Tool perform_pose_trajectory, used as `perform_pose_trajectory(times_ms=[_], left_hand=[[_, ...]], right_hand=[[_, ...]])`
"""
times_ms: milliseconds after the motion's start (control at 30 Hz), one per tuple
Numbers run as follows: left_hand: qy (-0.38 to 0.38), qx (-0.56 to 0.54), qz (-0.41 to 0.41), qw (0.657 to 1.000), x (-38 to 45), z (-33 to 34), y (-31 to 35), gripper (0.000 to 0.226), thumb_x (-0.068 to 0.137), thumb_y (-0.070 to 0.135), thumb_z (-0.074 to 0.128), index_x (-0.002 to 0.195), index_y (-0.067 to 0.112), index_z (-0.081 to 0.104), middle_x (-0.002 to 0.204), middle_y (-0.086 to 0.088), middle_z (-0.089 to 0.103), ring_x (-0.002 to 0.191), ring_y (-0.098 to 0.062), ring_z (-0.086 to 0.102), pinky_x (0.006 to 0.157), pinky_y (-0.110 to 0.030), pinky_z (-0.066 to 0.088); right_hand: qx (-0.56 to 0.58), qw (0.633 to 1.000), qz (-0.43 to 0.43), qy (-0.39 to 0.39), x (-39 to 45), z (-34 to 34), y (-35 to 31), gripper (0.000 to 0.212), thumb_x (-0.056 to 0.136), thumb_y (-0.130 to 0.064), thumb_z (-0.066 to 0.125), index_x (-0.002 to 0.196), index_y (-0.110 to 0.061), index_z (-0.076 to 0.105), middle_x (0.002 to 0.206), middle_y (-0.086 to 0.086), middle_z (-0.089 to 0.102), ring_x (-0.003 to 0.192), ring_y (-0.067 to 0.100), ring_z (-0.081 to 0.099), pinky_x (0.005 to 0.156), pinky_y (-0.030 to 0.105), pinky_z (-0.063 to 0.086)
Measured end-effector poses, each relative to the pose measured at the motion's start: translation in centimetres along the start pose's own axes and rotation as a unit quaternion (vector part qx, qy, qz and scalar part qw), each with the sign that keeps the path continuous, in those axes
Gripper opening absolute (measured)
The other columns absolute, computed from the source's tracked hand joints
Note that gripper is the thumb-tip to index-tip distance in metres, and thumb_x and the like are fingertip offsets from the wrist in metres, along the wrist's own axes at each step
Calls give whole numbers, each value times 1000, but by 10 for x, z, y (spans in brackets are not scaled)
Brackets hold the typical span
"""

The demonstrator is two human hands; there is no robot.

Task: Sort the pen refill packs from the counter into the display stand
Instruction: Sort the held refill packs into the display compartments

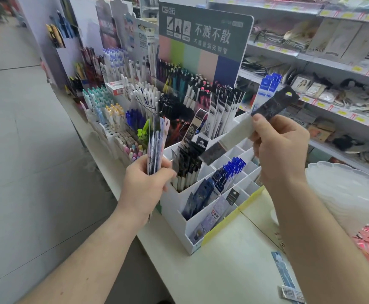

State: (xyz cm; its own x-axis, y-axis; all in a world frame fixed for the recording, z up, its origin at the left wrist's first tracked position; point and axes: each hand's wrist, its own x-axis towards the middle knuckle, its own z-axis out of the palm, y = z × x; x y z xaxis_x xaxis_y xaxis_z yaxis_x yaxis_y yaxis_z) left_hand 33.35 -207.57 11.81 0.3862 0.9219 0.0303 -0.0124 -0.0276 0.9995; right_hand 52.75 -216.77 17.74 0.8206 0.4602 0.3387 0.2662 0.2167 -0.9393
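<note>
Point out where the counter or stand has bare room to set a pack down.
Bare counter lies between the white display stand and the pale-blue pack near the right forearm. The stand's back-right compartments look empty. Front and left compartments are crowded with packs.

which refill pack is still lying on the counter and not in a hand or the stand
The light blue refill pack lying flat on the white counter, beside the right forearm. The others are gripped in the left hand, held in the right hand, or standing upright in the display stand.
</note>
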Motion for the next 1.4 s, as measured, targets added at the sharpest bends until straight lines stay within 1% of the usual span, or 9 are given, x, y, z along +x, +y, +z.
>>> perform_pose_trajectory(times_ms=[133, 267, 433, 533, 833, 1000, 1167, 1300, 1400], left_hand=[[9, 22, -3, 1000, 4, -1, -4, 16, 84, 1, 67, 76, 13, 61, 74, -17, 63, 57, -16, 57, 48, -19, 38], [5, 32, -12, 999, 5, 3, -4, 11, 84, 3, 67, 81, 12, 62, 79, -13, 67, 56, -13, 58, 52, -24, 39], [12, 51, -13, 999, 9, 4, -8, 11, 83, 3, 66, 80, 12, 61, 83, -17, 69, 56, -13, 59, 52, -26, 37], [14, 49, -21, 998, 9, 4, -10, 14, 83, 2, 66, 80, 14, 61, 83, -17, 70, 57, -12, 61, 51, -25, 37], [-15, 24, -21, 999, 4, 8, -5, 16, 80, 0, 68, 79, 16, 63, 60, -4, 55, 46, -12, 47, 46, -20, 36], [-127, -25, -50, 990, -11, 19, 5, 15, 68, 13, 65, 69, 28, 66, 59, -6, 45, 48, -16, 34, 44, -25, 30], [-293, -164, -196, 921, -20, 36, 12, 31, 63, 9, 51, 91, 7, 64, 63, -6, 48, 46, -14, 40, 40, -20, 32], [-368, -171, -202, 892, -23, 49, 13, 23, 68, 12, 49, 86, 4, 61, 67, -8, 61, 52, -20, 52, 48, -25, 41], [-426, -190, -205, 860, -23, 57, 10, 29, 83, 16, 52, 108, 3, 61, 86, -15, 69, 68, -26, 66, 59, -30, 54]], right_hand=[[-96, 993, -48, 44, -1, -5, 21, 36, 91, -21, 65, 58, -11, 56, 51, -5, 50, 51, 14, 40, 50, 28, 31], [-154, 988, -25, -14, -13, 13, 42, 29, 94, -22, 66, 66, -22, 63, 58, -4, 59, 51, 5, 44, 51, 24, 37], [-135, 989, 5, -52, -26, 32, 57, 33, 95, -19, 65, 67, -2, 60, 57, 15, 49, 53, 17, 41, 51, 27, 32], [-138, 987, 40, -75, -29, 38, 64, 31, 94, -20, 65, 65, -7, 60, 58, 6, 51, 54, 19, 44, 55, 29, 38], [-326, 919, 49, -217, -34, 49, 79, 21, 92, -23, 64, 73, -15, 71, 58, -1, 63, 57, 18, 55, 57, 29, 45], [-343, 916, 46, -204, -27, 30, 57, 23, 86, -23, 67, 108, -22, 75, 59, -14, 53, 59, 6, 49, 65, 22, 39], [-45, 974, 146, -166, -47, -2, 9, 11, 88, -6, 68, 81, -12, 74, 55, -5, 57, 47, 6, 44, 49, 16, 35], [-79, 959, 142, -230, -63, -16, -3, 13, 87, -21, 75, 80, -9, 76, 66, 16, 69, 54, 11, 54, 54, 22, 45], [-78, 962, 173, -198, -64, -28, 3, 28, 80, -24, 81, 83, 2, 72, 71, 29, 60, 58, 21, 50, 54, 33, 44]])
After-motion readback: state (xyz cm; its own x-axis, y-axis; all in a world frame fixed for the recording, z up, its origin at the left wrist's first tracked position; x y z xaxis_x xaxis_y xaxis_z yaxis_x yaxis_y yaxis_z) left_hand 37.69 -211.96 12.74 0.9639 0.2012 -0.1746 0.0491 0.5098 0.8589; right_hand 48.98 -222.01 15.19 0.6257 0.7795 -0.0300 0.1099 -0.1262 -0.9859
